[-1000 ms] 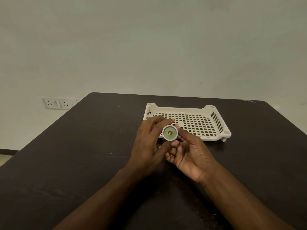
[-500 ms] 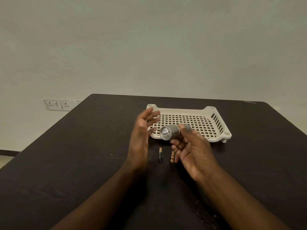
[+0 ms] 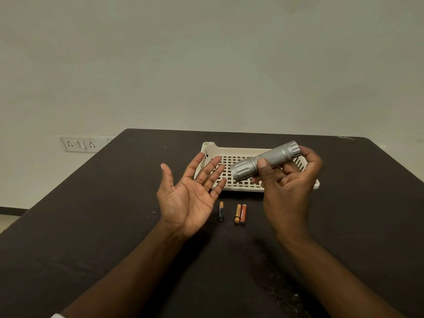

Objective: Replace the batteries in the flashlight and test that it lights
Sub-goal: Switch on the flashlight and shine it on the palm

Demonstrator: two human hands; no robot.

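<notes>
Right hand (image 3: 288, 191) raised above the table (image 3: 91, 226), fingers and thumb curled round the torch (image 3: 266, 161) and holding it in the air. Thumb pressed on the knurled grey barrel near the wider head; the other fingers behind and under the barrel, partly hidden. Torch tilted, with the head lower and toward the left, the tail cap higher and toward the right, in front of the tray (image 3: 238, 187) and not touching it.

Left hand (image 3: 190, 196) with palm turned up, fingers straight and spread, holding nothing, just beside the torch head but apart from it.

On the dark table between the two hands, three small batteries, all lying lengthwise toward the tray. Black battery (image 3: 221, 211) alone at the left. Gold battery (image 3: 237, 213) and orange battery (image 3: 243, 214) side by side at the right, touching or almost touching; cannot tell which.

Cream tray with a grid floor standing just behind the batteries, near the table's far edge. White socket plate (image 3: 79, 144) on the wall (image 3: 206, 65) at the far left
</notes>
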